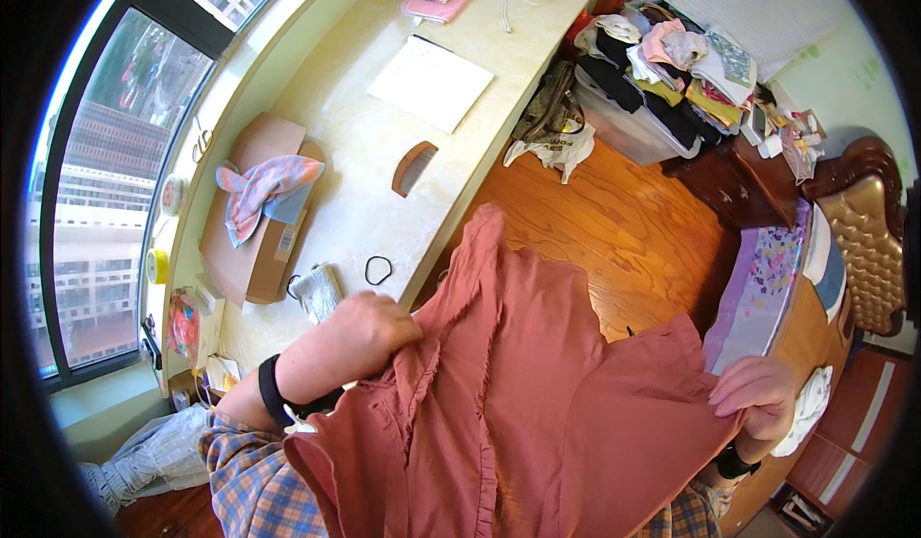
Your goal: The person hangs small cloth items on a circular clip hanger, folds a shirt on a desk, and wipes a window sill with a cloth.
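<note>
A rust-red garment with frilled seams (532,394) is spread between my two hands, over my lap and in front of the wooden floor. My left hand (374,329), above a black wristband, grips its cloth near the desk's edge. At the right, my right hand (755,394) pinches the garment's other side between thumb and fingers. The lower end of the cloth runs out of view at the bottom. Close to my left hand, a folded grey-green cloth (318,292) and a black hair tie (378,270) lie on the desk.
The marble-look desk (345,121) also bears a wooden comb (414,169), a white sheet (430,83) and an open cardboard box (266,250) with a checked cloth (262,189). Beyond the floor (619,229) stand a plastic bin (619,124) heaped with clothes and a bed (755,286).
</note>
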Motion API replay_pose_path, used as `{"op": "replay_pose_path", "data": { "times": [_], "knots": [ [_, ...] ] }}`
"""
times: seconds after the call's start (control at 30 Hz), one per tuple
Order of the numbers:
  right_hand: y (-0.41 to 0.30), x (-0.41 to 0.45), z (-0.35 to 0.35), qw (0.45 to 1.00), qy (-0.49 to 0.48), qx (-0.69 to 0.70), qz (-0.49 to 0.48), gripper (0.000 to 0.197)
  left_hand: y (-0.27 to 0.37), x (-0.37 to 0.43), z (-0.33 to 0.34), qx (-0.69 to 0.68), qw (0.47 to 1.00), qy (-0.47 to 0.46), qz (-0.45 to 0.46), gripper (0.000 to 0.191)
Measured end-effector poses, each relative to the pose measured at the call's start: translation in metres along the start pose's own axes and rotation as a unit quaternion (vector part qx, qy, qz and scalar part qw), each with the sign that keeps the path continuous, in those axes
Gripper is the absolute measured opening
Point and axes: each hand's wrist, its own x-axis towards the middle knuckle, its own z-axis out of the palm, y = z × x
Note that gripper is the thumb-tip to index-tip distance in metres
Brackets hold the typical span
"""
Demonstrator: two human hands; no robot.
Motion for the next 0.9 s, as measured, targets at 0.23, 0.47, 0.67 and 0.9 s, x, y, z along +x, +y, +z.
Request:
{"op": "replay_pose_path", "data": {
  "times": [0.23,0.47,0.67,0.9],
  "knots": [
    [-0.001,0.014,0.002,1.0,-0.01,-0.003,-0.001,0.018,0.001,-0.012,-0.022,0.04,0.993,0.086,-0.073,0.013],
    [-0.003,0.009,0.001,1.0,-0.019,-0.009,0.003,0.015,0.014,-0.025,-0.001,-0.061,0.996,-0.039,-0.058,0.021],
    [-0.01,0.008,0.006,1.0,-0.012,-0.029,-0.003,0.015,0.047,-0.031,-0.038,-0.035,0.994,0.106,0.015,0.028],
    [-0.017,0.005,0.01,0.999,-0.016,-0.045,-0.004,0.017,0.05,-0.055,-0.049,-0.147,0.984,0.088,0.053,0.012]
  ]
}}
